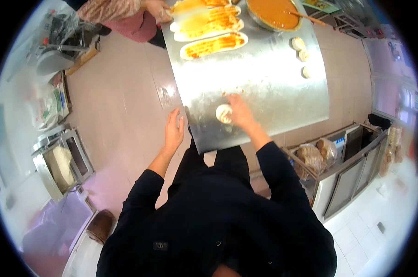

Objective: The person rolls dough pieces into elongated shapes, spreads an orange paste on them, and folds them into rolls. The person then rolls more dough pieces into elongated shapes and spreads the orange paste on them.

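A round, coiled piece of dough [223, 114] lies near the front of the metal table [281, 104]. My right hand [243, 114] is at its right edge, fingers stretched past it and slightly blurred; whether it grips the dough is unclear. My left hand [174, 131] hangs off the table's left side, fingers apart, holding nothing. Farther up lie flat dough strips [214, 45] spread with orange-brown paste. Along the right side sit several small dough rounds [306, 72].
At the far end stands a bowl of orange-brown paste [273, 14] with a wooden-looking handle in it. Another person's hand [157, 10] holds a yellowish, blurred thing over the strips. Right of me is a cabinet [347, 173] with bagged goods; dough fills a metal container [62, 166] at left.
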Tool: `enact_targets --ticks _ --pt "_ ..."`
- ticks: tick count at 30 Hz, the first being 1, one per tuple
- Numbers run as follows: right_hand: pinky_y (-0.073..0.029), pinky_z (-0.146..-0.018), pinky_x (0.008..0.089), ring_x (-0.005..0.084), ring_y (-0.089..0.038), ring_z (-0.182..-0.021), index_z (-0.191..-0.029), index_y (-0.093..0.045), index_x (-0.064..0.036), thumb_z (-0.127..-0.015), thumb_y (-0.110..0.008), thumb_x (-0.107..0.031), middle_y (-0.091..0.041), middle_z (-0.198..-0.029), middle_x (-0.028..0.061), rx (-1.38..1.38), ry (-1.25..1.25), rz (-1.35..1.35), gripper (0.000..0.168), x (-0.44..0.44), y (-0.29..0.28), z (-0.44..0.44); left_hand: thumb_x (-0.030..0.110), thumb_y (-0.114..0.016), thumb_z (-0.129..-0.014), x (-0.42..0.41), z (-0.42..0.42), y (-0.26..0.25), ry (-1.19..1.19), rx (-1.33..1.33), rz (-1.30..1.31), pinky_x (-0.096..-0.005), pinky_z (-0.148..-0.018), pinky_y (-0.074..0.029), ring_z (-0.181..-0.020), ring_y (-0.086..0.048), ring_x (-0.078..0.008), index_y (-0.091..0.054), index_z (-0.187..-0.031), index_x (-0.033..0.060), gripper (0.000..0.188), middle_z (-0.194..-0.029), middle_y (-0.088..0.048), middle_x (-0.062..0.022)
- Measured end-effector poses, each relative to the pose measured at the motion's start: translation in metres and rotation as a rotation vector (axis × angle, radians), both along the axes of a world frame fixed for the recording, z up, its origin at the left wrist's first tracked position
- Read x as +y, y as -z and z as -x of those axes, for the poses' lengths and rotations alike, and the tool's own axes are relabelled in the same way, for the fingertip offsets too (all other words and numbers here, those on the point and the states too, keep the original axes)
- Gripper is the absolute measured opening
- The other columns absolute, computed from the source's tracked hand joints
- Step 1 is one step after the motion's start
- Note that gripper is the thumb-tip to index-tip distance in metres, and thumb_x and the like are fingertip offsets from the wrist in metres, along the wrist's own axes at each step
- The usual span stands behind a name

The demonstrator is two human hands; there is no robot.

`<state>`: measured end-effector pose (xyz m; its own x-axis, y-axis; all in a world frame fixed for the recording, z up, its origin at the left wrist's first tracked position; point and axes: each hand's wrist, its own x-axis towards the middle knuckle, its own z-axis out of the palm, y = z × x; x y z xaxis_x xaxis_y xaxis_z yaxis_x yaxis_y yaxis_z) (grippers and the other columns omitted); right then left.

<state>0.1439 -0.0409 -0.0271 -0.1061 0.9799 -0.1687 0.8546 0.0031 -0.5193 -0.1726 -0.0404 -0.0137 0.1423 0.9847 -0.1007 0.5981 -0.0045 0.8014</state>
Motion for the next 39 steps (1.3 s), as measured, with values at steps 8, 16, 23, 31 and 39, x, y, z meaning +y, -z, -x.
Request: enact_targets --ticks 8,16,23,31,39 --pt "-0.057 -0.091 0.0425 0.0345 -0.069 -0.107 -0.130 -0.064 -0.005 -0.081 -0.086 -0.021 -0.068 -0.125 0.0189 0.412 0.142 0.528 0.056 0.005 -0.033 -0.037 0.020 -0.062 -0.104 0.141 -0.063 0.020 -0.203 -0.112 0.008 -0.0381 -0.089 -0.055 -0.106 -0.068 -0.0293 -0.057 -0.139 -0.0055 0.044 -0.126 -0.066 -0.0239" --pt "-0.059 -0.085 0.0384 0.0232 -0.070 -0.104 -0.129 -0.060 0.014 -0.099 -0.073 -0.025 -0.070 -0.120 0.0178 0.926 0.700 -0.255 0.051 0.142 -0.085 -0.342 0.019 -0.067 -0.097 0.250 -0.113 0.025 -0.190 0.239 -0.039 -0.0460 -0.086 -0.056 -0.098 -0.071 -0.0395 -0.063 -0.131 -0.0082 0.044 -0.109 -0.071 -0.0292" --pt "-0.057 -0.083 0.0416 0.0308 -0.075 -0.092 -0.113 -0.074 0.000 -0.092 -0.074 -0.024 -0.078 -0.096 0.0184 0.407 0.497 -0.279 0.031 0.203 0.023 -0.315 0.016 -0.072 -0.088 0.273 -0.137 0.050 -0.271 0.272 -0.003 -0.0477 -0.101 -0.053 -0.117 -0.065 -0.0465 -0.065 -0.130 -0.0061 0.047 -0.123 -0.066 -0.0334" --pt "-0.057 -0.091 0.0458 0.0414 -0.071 -0.104 -0.118 -0.072 -0.001 -0.086 -0.075 -0.020 -0.075 -0.111 0.0220 0.168 0.413 -0.153 0.037 0.277 0.011 -0.103 0.023 -0.079 -0.081 0.277 -0.109 0.054 -0.451 0.339 0.254 -0.0460 -0.085 -0.057 -0.092 -0.073 -0.0380 -0.075 -0.108 -0.0008 0.036 -0.094 -0.075 -0.0219" --pt "-0.058 -0.082 0.0403 0.0310 -0.075 -0.094 -0.097 -0.074 0.000 -0.081 -0.080 -0.023 -0.076 -0.098 0.0204 0.069 0.406 0.067 0.030 0.304 0.015 -0.105 0.013 -0.070 -0.098 0.265 -0.171 -0.003 -0.384 -0.274 0.010 -0.0298 -0.066 -0.049 -0.073 -0.058 -0.0117 -0.059 -0.103 -0.0040 0.021 -0.083 -0.065 -0.0072"
